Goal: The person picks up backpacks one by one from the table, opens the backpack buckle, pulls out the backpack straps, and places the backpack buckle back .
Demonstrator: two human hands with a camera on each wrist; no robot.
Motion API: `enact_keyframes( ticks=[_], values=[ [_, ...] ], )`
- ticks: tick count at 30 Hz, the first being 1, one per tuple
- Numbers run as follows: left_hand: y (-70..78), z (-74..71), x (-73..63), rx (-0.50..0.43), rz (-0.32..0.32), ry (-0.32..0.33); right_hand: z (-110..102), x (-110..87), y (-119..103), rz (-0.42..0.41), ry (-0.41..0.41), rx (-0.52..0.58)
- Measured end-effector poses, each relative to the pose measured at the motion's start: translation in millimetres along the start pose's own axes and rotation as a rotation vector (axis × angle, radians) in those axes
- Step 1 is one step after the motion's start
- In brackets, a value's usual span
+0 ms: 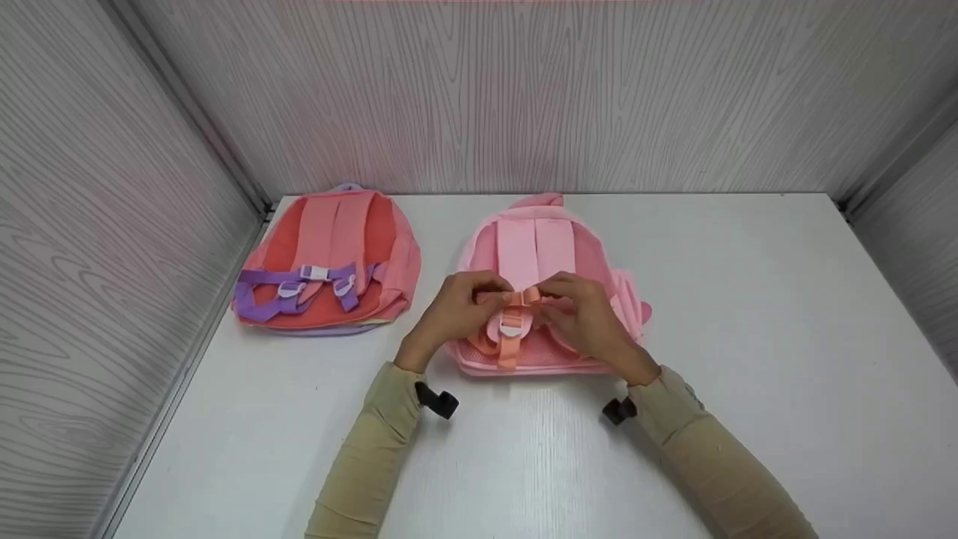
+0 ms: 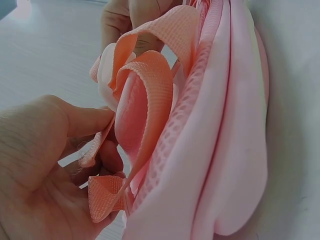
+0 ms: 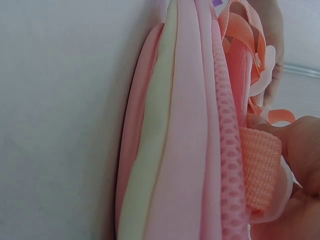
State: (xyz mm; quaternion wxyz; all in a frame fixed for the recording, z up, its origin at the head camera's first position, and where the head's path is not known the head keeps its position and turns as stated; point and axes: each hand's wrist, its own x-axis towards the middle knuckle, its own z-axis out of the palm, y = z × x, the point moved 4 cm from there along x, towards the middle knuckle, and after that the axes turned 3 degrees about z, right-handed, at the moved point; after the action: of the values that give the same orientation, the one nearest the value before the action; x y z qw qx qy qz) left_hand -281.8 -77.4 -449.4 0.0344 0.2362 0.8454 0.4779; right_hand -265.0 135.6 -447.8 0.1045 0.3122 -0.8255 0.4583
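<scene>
A pink backpack (image 1: 518,243) lies flat at mid-table with its shoulder straps facing up. Both hands meet over its orange webbing strap (image 1: 508,353), just above a pale plastic adjuster (image 1: 512,329). My left hand (image 1: 455,311) pinches part of the webbing between thumb and fingers; the left wrist view shows a loose strap end (image 2: 89,159) at the thumb. From the other side, my right hand (image 1: 590,314) pinches the webbing near a small loop (image 1: 533,294). Seen from the right wrist, a wide orange band (image 3: 261,167) passes beside the right thumb, and the fingers hide part of the strap.
To the left lies a coral backpack (image 1: 333,228) with purple straps (image 1: 258,308) and a fastened white buckle (image 1: 316,273). Grey wood-grain panels (image 1: 479,97) enclose the white table (image 1: 748,314) at the back and sides.
</scene>
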Motion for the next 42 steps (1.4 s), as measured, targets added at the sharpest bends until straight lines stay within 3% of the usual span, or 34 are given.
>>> enact_keyframes(
  ticks=[10, 15, 42],
  values=[
    [1.3, 2.9, 1.2, -0.013, 0.004, 0.015, 0.2, 0.7, 0.5, 0.033, -0.019, 0.006],
    [2.9, 4.8, 1.7, -0.021, 0.033, 0.017, 0.1, 0.7, -0.2, 0.011, -0.006, -0.008],
    [4.8, 10.0, 2.3, -0.036, 0.044, 0.030, 1.4, 0.0, -2.1, -0.052, 0.008, -0.025]
  ],
)
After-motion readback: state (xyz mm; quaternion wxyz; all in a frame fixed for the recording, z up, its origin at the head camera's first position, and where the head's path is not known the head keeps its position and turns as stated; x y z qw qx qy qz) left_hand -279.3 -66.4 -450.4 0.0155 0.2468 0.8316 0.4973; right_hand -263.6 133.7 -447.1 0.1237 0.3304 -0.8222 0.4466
